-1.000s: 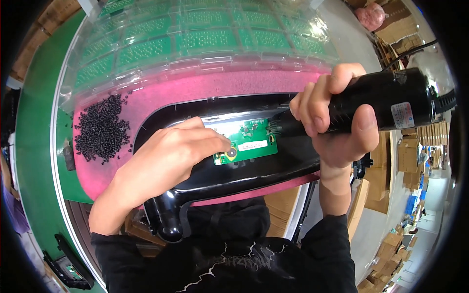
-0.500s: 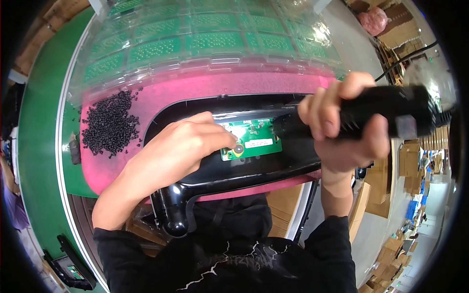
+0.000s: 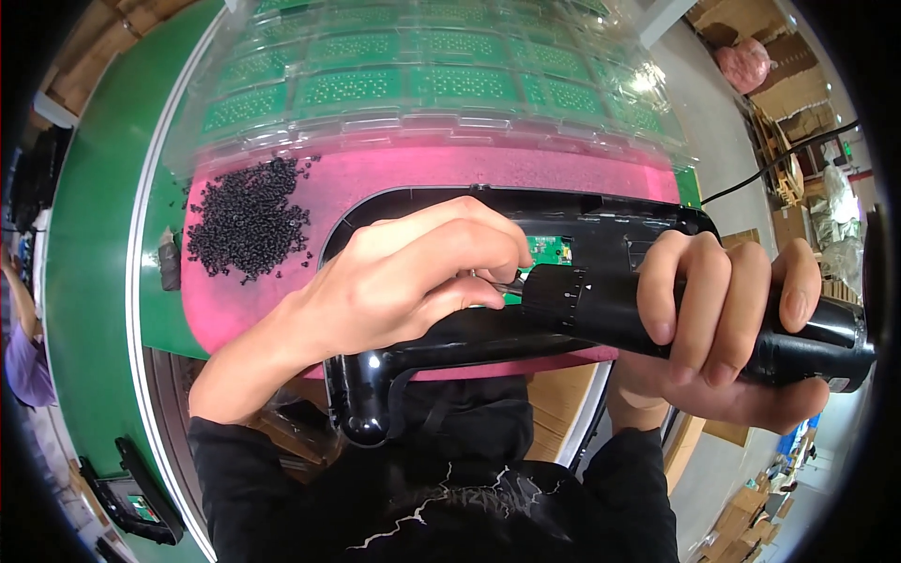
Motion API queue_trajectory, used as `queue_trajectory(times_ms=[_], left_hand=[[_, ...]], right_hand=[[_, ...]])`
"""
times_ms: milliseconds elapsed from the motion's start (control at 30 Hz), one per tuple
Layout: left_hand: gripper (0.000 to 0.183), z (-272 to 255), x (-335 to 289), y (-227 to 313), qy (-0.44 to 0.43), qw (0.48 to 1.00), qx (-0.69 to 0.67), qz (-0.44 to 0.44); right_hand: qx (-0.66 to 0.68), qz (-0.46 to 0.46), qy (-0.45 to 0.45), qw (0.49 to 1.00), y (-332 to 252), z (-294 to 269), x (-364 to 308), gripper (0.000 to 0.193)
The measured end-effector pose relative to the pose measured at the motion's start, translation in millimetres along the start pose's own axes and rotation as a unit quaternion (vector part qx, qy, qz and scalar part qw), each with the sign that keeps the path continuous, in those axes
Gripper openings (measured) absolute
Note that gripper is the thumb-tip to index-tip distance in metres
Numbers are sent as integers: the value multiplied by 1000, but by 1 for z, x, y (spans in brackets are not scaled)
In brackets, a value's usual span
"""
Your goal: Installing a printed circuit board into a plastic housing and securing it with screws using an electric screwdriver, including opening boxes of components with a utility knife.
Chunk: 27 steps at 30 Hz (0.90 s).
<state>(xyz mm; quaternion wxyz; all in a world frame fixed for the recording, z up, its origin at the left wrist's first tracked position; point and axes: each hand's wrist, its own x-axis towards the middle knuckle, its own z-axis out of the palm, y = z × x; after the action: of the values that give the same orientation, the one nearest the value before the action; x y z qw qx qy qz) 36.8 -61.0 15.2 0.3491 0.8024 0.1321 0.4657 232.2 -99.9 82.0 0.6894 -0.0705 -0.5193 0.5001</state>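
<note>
My right hand (image 3: pixel 723 310) is wrapped around a black electric screwdriver (image 3: pixel 601 305), held nearly level with its bit pointing left. My left hand (image 3: pixel 404 267) is closed in a pinch at the tip of the metal bit (image 3: pixel 508 288); whatever is between the fingertips is too small or hidden to make out. Beneath both hands lies a long black plastic housing (image 3: pixel 450 345), open side up, with a handle-like stub (image 3: pixel 361 403) toward me. Inside it a green circuit board (image 3: pixel 552 250) shows only in part, mostly covered by my left fingers and the screwdriver.
A heap of small black screws (image 3: pixel 246 216) lies on the pink mat (image 3: pixel 225 314) at the left. Clear plastic trays of green circuit boards (image 3: pixel 357 84) stand at the back. Another black housing (image 3: pixel 136 497) is at the lower left. A black cable (image 3: pixel 779 161) runs at the right.
The screwdriver's tip has come off the circuit board and swung toward my left fingers, its body now lower and more level. My left hand has left the board and pinches at the bit.
</note>
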Motion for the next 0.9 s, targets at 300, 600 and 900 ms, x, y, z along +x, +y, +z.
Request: queue_trajectory(times_ms=[300, 600, 900], left_hand=[[19, -2, -2, -3, -34, 996, -22, -79], [11, -4, 0, -1, 45, 990, 95, -99], [8, 5, -3, -6, -62, 988, 62, -129]], right_hand=[[32, -1, -63, 997, 1, -9, 1, 36], [-133, 16, 11, 991, -23, -26, -16, 46], [-192, 94, 81, 973, -22, -47, -25, 54]])
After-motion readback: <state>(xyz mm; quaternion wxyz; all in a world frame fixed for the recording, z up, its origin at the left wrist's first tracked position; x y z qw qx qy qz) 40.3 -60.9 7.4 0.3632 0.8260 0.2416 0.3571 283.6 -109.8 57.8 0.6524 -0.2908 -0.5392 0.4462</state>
